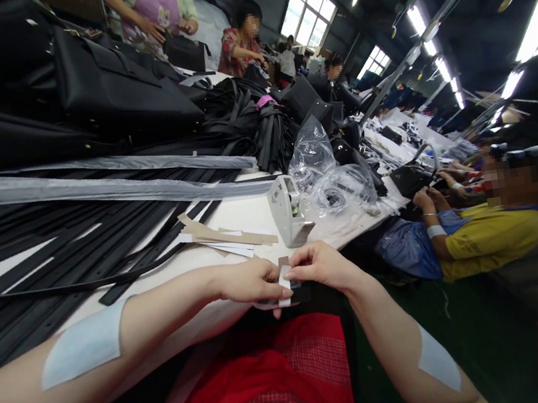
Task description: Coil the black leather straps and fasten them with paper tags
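Observation:
At the table's near edge, my left hand (253,280) is closed on a small white strip (284,277), its thumb lying across the lower end. My right hand (323,263) pinches the same strip from the other side, fingertips pressed together. A bit of brown paper or card shows just above the strip. Under both hands is a flat dark piece (301,293), partly covered by the fingers, whose kind I cannot make out. Right beyond my hands stands a light grey box-like dispenser (281,212) with an open side.
Brown and white paper strips (231,234) lie left of the dispenser. Long black straps (80,256) and a plastic-wrapped bundle (146,191) cover the left side. Clear plastic bags (337,181) sit behind. Black handbags (120,82) are piled at upper left. A co-worker in yellow (492,239) sits right.

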A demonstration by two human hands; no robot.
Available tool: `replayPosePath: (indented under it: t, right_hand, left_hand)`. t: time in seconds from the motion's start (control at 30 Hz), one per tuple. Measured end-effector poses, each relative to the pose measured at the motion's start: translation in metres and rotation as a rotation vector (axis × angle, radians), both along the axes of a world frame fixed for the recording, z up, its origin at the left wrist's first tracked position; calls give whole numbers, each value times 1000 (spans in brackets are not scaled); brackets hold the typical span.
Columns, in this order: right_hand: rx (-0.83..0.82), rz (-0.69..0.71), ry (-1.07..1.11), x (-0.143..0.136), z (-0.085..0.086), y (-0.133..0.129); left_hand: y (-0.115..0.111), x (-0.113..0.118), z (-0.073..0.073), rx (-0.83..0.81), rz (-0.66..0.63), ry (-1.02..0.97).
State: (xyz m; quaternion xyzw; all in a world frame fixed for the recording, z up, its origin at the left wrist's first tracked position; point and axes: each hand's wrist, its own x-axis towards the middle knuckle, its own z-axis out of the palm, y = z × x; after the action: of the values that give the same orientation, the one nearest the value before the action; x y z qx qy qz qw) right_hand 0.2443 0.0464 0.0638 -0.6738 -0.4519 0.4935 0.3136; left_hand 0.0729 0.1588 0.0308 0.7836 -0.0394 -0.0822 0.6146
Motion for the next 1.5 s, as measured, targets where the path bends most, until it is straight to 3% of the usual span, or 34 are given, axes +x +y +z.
replayPosePath:
  t: [0.1, 0.17, 0.33, 0.47, 0.6, 0.67, 0.77, 0.9, 0.97, 1.07, 1.17, 1.33, 1.5]
  right_hand:
    - [-68, 109, -107, -5, 3, 1]
    - [-49, 186, -297, -12, 5, -1]
    - [306, 310, -984, -25, 11, -8]
    - [564, 399, -946, -20, 10, -12]
    - [697, 339, -923, -24, 7, -21]
    - [748, 318, -891, -27, 6, -25]
    - [801, 204, -798, -15, 5, -24]
    - [629, -320, -637, 36, -6, 4]
    - [489, -481, -516, 63, -17, 25]
    - [404, -498, -374, 85, -36, 50]
    - [400, -508, -264, 87, -44, 54]
    - [455, -618, -254, 80, -48, 26]
    - [318, -694, -189, 72, -74, 5]
  left_hand:
    - [-5, 0, 0, 24, 16, 39]
    - [-8, 2, -3, 36, 33, 72]
    - [-2, 7, -13, -31, 175, 75]
    - [12, 5, -7, -142, 284, 45]
    - [17, 1, 4, -449, 310, 56]
    - [16, 0, 7, -476, 334, 71]
    - [14, -1, 11, -380, 318, 50]
    - [10, -2, 17, -294, 333, 112]
    - [9, -2, 17, -286, 341, 128]
    - [10, -1, 12, -285, 343, 112]
    - [14, 0, 6, -299, 343, 121]
    - [17, 0, 7, -310, 367, 126]
    - [15, 1, 12, -327, 413, 95]
